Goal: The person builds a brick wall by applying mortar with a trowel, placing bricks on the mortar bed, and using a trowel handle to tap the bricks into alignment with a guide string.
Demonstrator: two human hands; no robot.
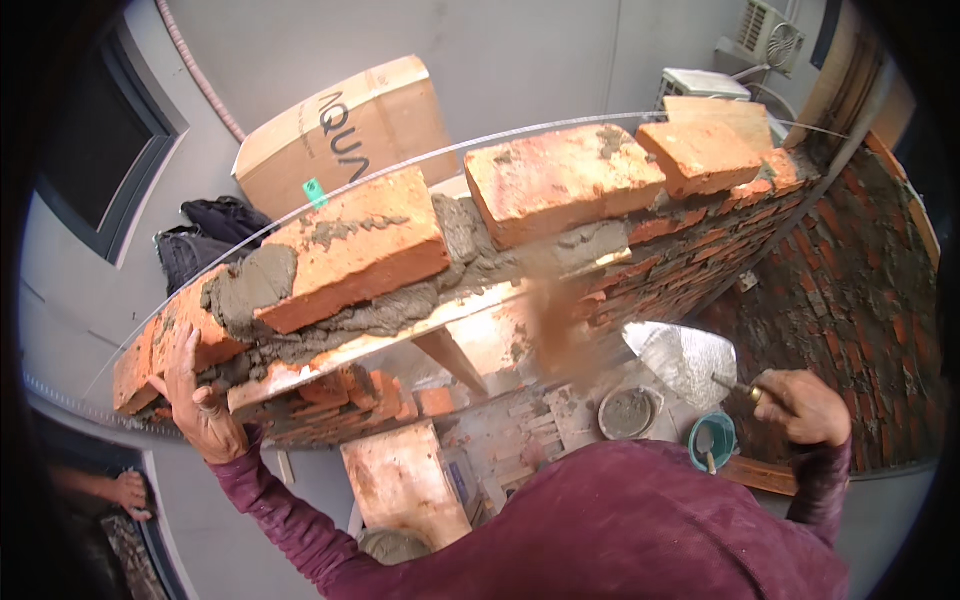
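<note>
My left hand [200,395] touches the near face of a red brick [210,350] at the left end of the wall, fingers extended and thumb apart. My right hand [795,410] is closed on the handle of a trowel [680,370], its pale blade held below the wall's right part. Across the wall top, larger bricks [350,250] sit on and beside wet grey mortar [470,240], with a taut line behind them. A wooden board [330,360] runs along beneath the mortar. A brown blurred shape [550,320], too smeared to name, is in front of the wall.
Behind are a cardboard box [340,110], dark cloth [200,250] and air-conditioner units [765,35]. Below are a mortar bucket [625,410], a teal pail [710,440] and a board [400,475]. Another person's bare foot [130,495] shows at lower left. Brickwork [830,300] rises at right.
</note>
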